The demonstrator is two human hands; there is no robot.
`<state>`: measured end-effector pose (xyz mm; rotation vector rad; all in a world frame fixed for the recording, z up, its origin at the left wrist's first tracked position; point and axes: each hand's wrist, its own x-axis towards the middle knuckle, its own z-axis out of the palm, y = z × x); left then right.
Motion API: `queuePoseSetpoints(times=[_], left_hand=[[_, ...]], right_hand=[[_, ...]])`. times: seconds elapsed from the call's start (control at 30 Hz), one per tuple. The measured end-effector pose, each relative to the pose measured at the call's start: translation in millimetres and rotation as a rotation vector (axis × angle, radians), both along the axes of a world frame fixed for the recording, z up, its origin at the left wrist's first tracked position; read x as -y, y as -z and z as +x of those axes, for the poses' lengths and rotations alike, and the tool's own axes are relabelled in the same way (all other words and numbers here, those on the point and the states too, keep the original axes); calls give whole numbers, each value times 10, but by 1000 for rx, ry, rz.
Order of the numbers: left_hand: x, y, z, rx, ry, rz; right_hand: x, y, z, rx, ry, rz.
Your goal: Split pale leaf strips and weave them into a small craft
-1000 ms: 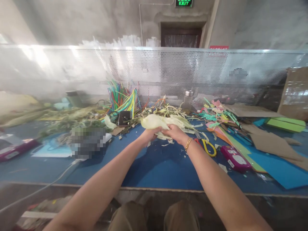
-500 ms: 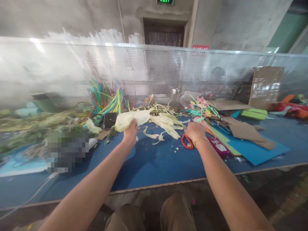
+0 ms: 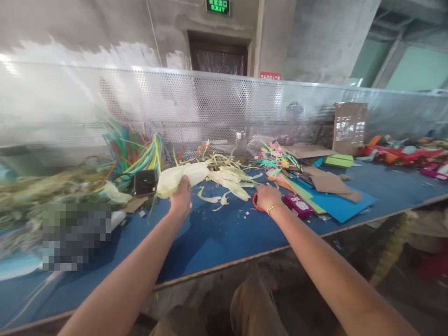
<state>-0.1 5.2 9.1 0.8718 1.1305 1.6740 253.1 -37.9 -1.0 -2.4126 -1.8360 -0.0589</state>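
A pale green-white corn husk bundle [image 3: 184,173] is gripped in my left hand [image 3: 181,192], thumb on top, held just over the blue table. Loose husk leaves [image 3: 233,181] spread to its right, with curled strips below them. My right hand [image 3: 268,196], a gold bracelet at its wrist, is closed at the right end of these leaves. From under it sticks out the red loop handle of scissors [image 3: 256,203]; the blades are mostly hidden. Small scraps lie on the table between my hands.
Colored pipe-like strands [image 3: 131,149] and a dark box [image 3: 145,182] stand left, beside dried greenery [image 3: 70,186]. A bottle [image 3: 241,142] is behind the husks. A purple pack [image 3: 298,206], cardboard [image 3: 327,181] and blue sheets [image 3: 345,207] lie right. A perforated metal screen [image 3: 220,100] backs the table.
The view has swung to the right, so everything sits further left in the picture. My left hand still grips the husk bundle; my right hand stays by the red scissors handle.
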Motion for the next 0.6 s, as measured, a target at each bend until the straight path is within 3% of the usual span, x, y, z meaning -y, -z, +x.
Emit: queuePoseSetpoints(times=[0.13, 0.23, 0.33, 0.4, 0.47, 0.6], left_hand=[[1, 4, 2, -33, -97, 47], [15, -12, 10, -40, -93, 19], [38, -36, 25, -18, -98, -12], [49, -43, 34, 8, -109, 5], [47, -37, 31, 25, -115, 51], [0, -3, -41, -8, -131, 116]], right_hand=[[-62, -124, 193, -225, 17, -60], [-45, -271, 372, -733, -22, -164], [96, -309, 370, -1232, -152, -197], [234, -239, 198, -1659, -272, -186], [370, -126, -88, -1943, -366, -184], [555, 25, -727, -2138, -439, -140]])
